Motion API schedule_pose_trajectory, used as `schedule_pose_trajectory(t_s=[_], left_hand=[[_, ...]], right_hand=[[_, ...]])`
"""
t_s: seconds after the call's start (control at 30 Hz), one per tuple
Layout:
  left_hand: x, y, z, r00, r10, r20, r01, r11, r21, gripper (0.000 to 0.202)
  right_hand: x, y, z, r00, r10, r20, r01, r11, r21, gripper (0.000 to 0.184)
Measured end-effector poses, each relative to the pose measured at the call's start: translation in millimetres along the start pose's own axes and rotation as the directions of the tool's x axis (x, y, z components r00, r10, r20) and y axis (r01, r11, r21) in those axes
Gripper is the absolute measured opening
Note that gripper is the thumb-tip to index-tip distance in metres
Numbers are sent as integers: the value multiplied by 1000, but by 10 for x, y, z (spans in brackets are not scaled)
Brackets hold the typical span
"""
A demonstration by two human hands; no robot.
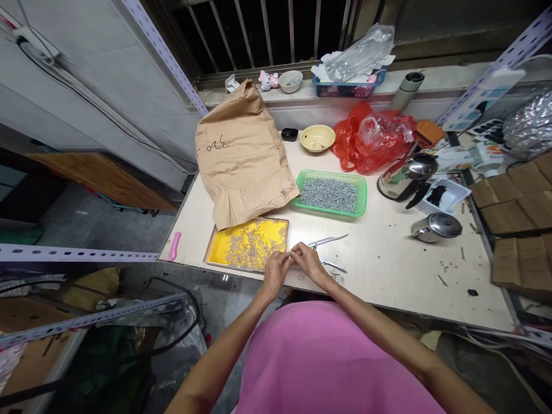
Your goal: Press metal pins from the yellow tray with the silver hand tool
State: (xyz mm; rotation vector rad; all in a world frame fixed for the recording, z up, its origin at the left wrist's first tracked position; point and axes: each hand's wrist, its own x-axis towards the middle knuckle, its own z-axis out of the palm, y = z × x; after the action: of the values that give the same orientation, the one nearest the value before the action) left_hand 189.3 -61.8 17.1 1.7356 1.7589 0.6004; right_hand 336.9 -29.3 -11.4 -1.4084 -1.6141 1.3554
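My left hand (278, 269) and my right hand (307, 259) meet near the table's front edge, fingertips pinched together. Whatever lies between them is too small to make out. Just left of them is a shallow tray (219, 241) with a yellow bottom, strewn with small metal pins (250, 246). Pliers (330, 240) with spread handles lie to the right, partly behind my right hand. Farther back, a green plastic basket (362, 198) holds a heap of small grey metal pieces (328, 194) like screws or pins.
A large brown paper bag (241, 155) leans over the tray's back edge. Behind the basket are a cream bowl (317, 138) and a red plastic bag (366, 144). A kettle (407, 175) and a metal cup (436, 227) stand at right. A pink-handled tool (174, 246) lies far left.
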Motion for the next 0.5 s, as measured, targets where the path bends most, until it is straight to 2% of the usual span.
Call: schedule_pose_trajectory(t_s=[0.1,0.3,0.5], left_hand=[[-37,155,188,998,42,54,-44,999,24,17],[-66,240,353,983,26,182,-34,999,42,15],[-42,382,522,988,72,134,-74,997,10,16]], right_hand=[[-164,123,-79,1000,1,-27,-1,1000,-12,11],[-356,210,-265,996,39,-74,-42,999,-34,17],[-415,101,-414,991,-5,-132,-20,982,-188,21]])
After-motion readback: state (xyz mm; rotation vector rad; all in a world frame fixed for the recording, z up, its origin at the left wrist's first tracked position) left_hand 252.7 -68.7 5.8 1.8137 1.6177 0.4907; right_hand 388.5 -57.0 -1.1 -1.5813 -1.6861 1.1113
